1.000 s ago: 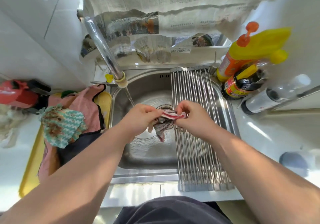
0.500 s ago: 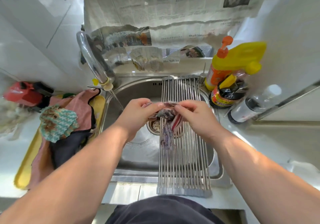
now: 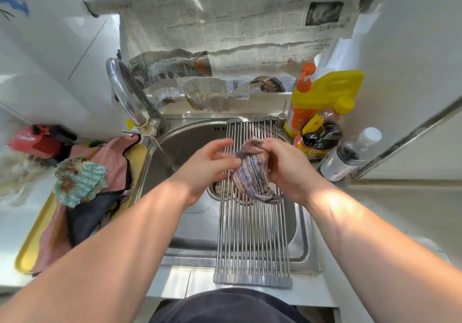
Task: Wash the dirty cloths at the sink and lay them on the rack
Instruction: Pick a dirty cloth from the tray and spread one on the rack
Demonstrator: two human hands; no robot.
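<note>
cloth (image 3: 252, 177), bunched over the rack (image 3: 252, 242), is gripped at its top by the right hand (image 3: 287, 170), left hand (image 3: 207, 167) open beside it; likely wet, limp and light, so take two corners to spread.

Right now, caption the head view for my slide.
Right hand grips a striped cloth over the sink rack, left hand at its edge.

The right hand (image 3: 285, 170) grips a bunched striped cloth (image 3: 252, 175) above the rack (image 3: 252, 242); the blurred left hand (image 3: 207, 167) meets its corner.
</note>
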